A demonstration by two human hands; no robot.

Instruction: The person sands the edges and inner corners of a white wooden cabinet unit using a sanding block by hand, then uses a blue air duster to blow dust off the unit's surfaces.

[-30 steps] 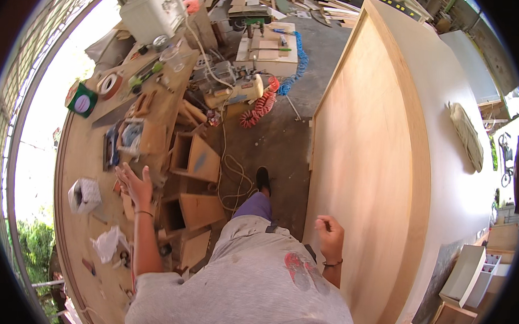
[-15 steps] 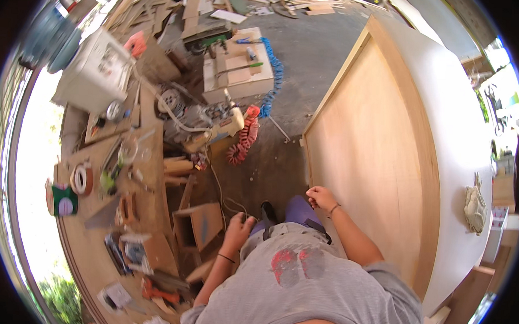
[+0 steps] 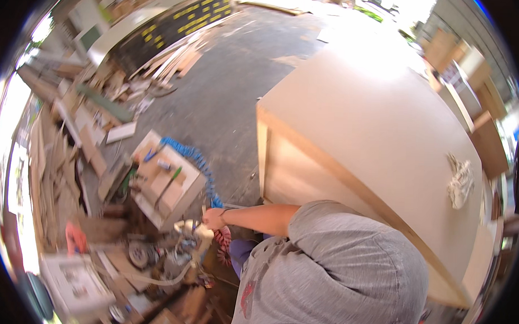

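**Hand closed on a pale tool by the big plywood cabinet**

Left of the reaching hand [image 3: 213,218], a concrete floor [image 3: 227,98] carries scattered wood offcuts and a small plywood box [image 3: 166,184] with a blue coiled hose [image 3: 194,158] trailing from it. The hand, fingers curled shut, grips a pale power tool [image 3: 189,232] just below it; which hand it is cannot be told. The other hand is hidden behind the grey shirt. Right of the hand stands a large plywood cabinet [image 3: 374,137], a crumpled rag [image 3: 459,180] on top.
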